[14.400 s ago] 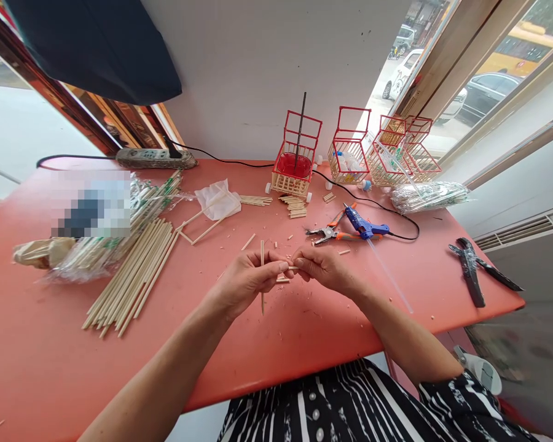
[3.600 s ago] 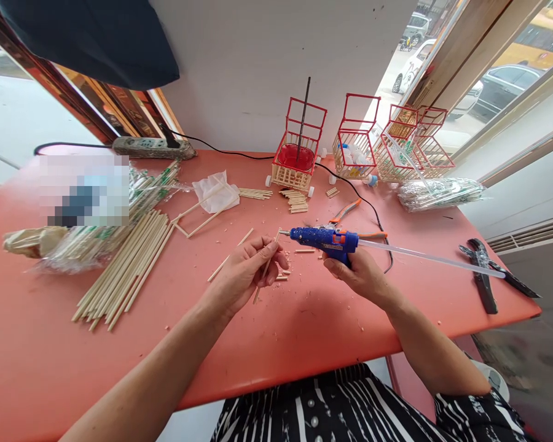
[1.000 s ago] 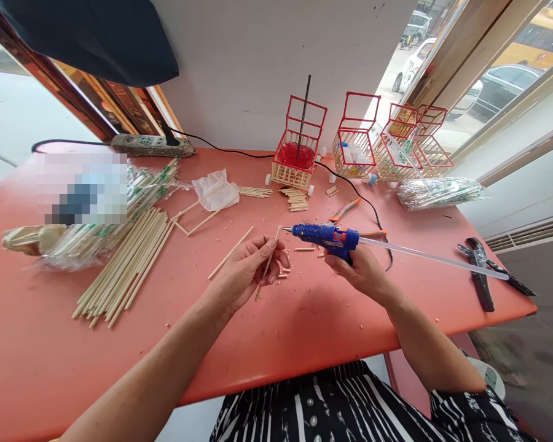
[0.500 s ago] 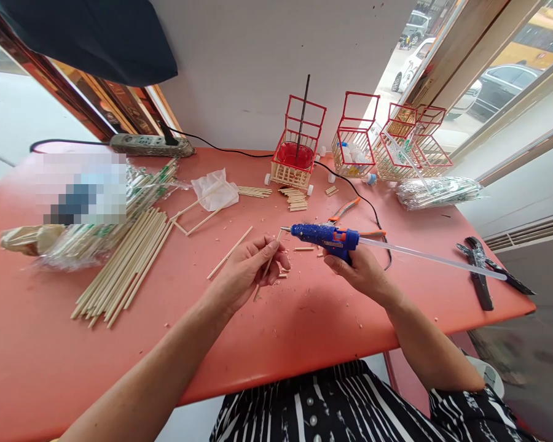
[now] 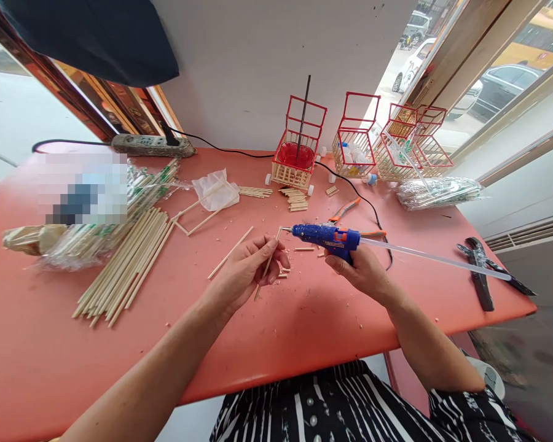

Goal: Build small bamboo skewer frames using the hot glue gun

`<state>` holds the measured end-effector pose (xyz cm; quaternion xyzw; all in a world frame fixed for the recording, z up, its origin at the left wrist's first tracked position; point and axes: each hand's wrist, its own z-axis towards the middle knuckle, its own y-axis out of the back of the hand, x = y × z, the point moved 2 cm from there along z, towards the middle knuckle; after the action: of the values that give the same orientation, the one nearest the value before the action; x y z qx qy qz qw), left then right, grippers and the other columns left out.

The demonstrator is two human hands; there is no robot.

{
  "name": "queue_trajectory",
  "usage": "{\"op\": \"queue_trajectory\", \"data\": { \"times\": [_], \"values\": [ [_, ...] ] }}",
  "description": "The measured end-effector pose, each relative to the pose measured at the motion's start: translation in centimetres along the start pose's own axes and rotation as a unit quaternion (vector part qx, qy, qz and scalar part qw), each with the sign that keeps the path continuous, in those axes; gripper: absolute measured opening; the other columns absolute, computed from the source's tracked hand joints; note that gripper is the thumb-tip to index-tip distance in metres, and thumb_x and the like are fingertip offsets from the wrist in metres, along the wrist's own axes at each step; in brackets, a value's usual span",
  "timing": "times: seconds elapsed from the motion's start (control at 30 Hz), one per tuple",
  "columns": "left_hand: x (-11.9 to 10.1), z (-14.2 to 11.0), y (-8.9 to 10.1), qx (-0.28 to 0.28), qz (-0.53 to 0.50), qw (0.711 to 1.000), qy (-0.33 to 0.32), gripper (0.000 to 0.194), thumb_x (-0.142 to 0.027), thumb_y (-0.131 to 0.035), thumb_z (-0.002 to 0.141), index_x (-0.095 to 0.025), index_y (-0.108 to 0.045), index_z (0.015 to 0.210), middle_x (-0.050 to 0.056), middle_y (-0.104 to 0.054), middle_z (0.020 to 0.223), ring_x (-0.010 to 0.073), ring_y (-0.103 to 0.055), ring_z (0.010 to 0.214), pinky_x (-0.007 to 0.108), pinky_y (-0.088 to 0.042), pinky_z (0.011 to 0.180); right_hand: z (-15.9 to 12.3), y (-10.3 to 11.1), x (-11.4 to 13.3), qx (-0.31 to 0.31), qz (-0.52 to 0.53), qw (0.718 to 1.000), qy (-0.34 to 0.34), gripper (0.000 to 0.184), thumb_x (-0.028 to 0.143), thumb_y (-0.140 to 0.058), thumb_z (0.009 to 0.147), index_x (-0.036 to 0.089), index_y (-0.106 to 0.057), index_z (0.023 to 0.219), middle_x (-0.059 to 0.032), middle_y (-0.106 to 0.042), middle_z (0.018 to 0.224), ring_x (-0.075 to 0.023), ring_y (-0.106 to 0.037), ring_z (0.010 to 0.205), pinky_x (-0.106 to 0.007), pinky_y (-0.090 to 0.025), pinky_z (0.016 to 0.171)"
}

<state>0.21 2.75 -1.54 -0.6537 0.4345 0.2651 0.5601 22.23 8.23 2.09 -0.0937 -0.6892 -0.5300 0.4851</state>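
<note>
My left hand (image 5: 247,270) pinches a thin wooden stick (image 5: 268,263) above the red table (image 5: 267,331), the stick's upper end tilted up to the right. My right hand (image 5: 360,270) grips a blue glue gun (image 5: 326,236) with a long clear glue rod (image 5: 435,260) sticking out behind it. The gun's nozzle touches the top end of the stick. Small cut stick pieces (image 5: 283,274) lie on the table just under my hands.
A pile of long sticks (image 5: 124,267) and bagged sticks (image 5: 105,227) lie at left. Red-framed stick carts (image 5: 298,156) stand at the back by the wall. Orange pliers (image 5: 350,212), black cutters (image 5: 482,273), a power strip (image 5: 152,145) and another bag (image 5: 437,191) are also there.
Almost nothing differs over the last second; both hands hold still with the nozzle at the stick's tip. Much earlier, both hands held sticks and the glue gun lay on the table.
</note>
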Motion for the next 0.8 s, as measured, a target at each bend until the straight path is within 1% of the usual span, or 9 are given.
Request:
{"op": "queue_trajectory", "data": {
  "times": [0.13, 0.23, 0.3, 0.37, 0.43, 0.47, 0.6, 0.67, 0.8],
  "values": [
    [0.0, 0.0, -0.1, -0.002, -0.003, 1.0, 0.006, 0.03, -0.045, -0.071, 0.085, -0.016, -0.061, 0.085, 0.002, -0.07, 0.069, 0.0062, -0.049, 0.04, 0.018, -0.037, 0.041, 0.0, -0.1, 0.2, 0.0, 0.011, 1.0, 0.001, 0.028, 0.044, -0.053, 0.091, 0.018, -0.057, 0.083, -0.0009, -0.055, 0.067, -0.015, -0.05, 0.061, -0.027, -0.04, 0.057],
    [-0.6, -0.3, -0.2, 0.013, -0.003, 1.0, -0.019, 0.029, -0.043, -0.072, 0.084, -0.015, -0.063, 0.086, 0.003, -0.07, 0.068, 0.0067, -0.05, 0.04, 0.019, -0.034, 0.04, 0.1, 0.8, -0.2, -0.076, -0.019, 0.997, 0.004, 0.028, 0.044, -0.053, 0.093, 0.018, -0.061, 0.092, -0.0036, -0.061, 0.074, -0.0182, -0.055, 0.067, -0.029, -0.044, 0.063],
    [-1.2, -0.6, -0.2, 0.019, -0.003, 0.999, -0.042, 0.026, -0.041, -0.071, 0.086, -0.016, -0.064, 0.087, 0.003, -0.07, 0.068, 0.0066, -0.05, 0.04, 0.019, -0.032, 0.04, 0.2, 2.2, -0.7, -0.153, -0.068, 0.986, 0.011, 0.027, 0.042, -0.054, 0.093, 0.018, -0.062, 0.103, -0.0076, -0.066, 0.089, -0.0222, -0.06, 0.079, -0.033, -0.047, 0.074],
    [-1.7, -0.8, 0.0, 0.012, -0.008, 0.998, -0.058, 0.024, -0.039, -0.071, 0.086, -0.016, -0.065, 0.087, 0.002, -0.07, 0.068, 0.0062, -0.049, 0.04, 0.019, -0.033, 0.04, 0.1, 4.1, -1.2, -0.215, -0.122, 0.969, 0.016, 0.028, 0.038, -0.055, 0.093, 0.02, -0.059, 0.114, -0.0111, -0.065, 0.106, -0.0258, -0.061, 0.093, -0.037, -0.047, 0.084],
    [-2.1, -0.9, 0.2, 0.001, -0.013, 0.998, -0.065, 0.022, -0.038, -0.072, 0.086, -0.017, -0.066, 0.088, 0.001, -0.07, 0.069, 0.006, -0.05, 0.041, 0.019, -0.035, 0.042, -0.2, 6.5, -1.8, -0.262, -0.179, 0.948, 0.014, 0.03, 0.034, -0.056, 0.092, 0.021, -0.055, 0.118, -0.0121, -0.063, 0.109, -0.027, -0.06, 0.096, -0.039, -0.047, 0.086],
    [-2.2, -1.0, 0.3, -0.005, -0.013, 0.998, -0.066, 0.022, -0.037, -0.072, 0.086, -0.017, -0.066, 0.088, 0.001, -0.07, 0.069, 0.0059, -0.05, 0.042, 0.019, -0.035, 0.043, -0.4, 7.7, -2.2, -0.268, -0.203, 0.942, 0.011, 0.032, 0.033, -0.056, 0.092, 0.021, -0.053, 0.121, -0.0125, -0.061, 0.112, -0.0272, -0.06, 0.099, -0.04, -0.047, 0.088],
    [-2.3, -0.9, 0.3, -0.014, -0.009, 0.998, -0.066, 0.022, -0.038, -0.072, 0.085, -0.016, -0.067, 0.086, 0.002, -0.07, 0.07, 0.0061, -0.05, 0.041, 0.019, -0.035, 0.042, -0.4, 10.8, -4.6, -0.193, -0.271, 0.942, 0.034, 0.031, 0.028, -0.056, 0.091, 0.021, -0.052, 0.121, -0.0128, -0.058, 0.114, -0.026, -0.057, 0.1, -0.039, -0.047, 0.088],
    [-2.3, -0.9, 0.2, -0.016, -0.01, 0.998, -0.064, 0.023, -0.038, -0.074, 0.083, -0.016, -0.067, 0.085, 0.002, -0.07, 0.07, 0.0062, -0.05, 0.041, 0.019, -0.035, 0.042, 0.1, 11.2, -6.5, -0.13, -0.302, 0.943, 0.048, 0.032, 0.024, -0.055, 0.089, 0.018, -0.053, 0.12, -0.0137, -0.057, 0.113, -0.0266, -0.056, 0.101, -0.04, -0.046, 0.09],
    [-1.9, -0.7, 0.0, -0.019, -0.018, 0.998, -0.06, 0.028, -0.039, -0.081, 0.076, -0.015, -0.067, 0.082, 0.002, -0.07, 0.067, 0.0065, -0.05, 0.04, 0.019, -0.033, 0.04, 1.9, 10.8, -9.8, -0.058, -0.364, 0.928, 0.046, 0.035, 0.012, -0.056, 0.082, 0.014, -0.055, 0.117, -0.0178, -0.059, 0.114, -0.0291, -0.054, 0.103, -0.041, -0.044, 0.091]
  ]
}}
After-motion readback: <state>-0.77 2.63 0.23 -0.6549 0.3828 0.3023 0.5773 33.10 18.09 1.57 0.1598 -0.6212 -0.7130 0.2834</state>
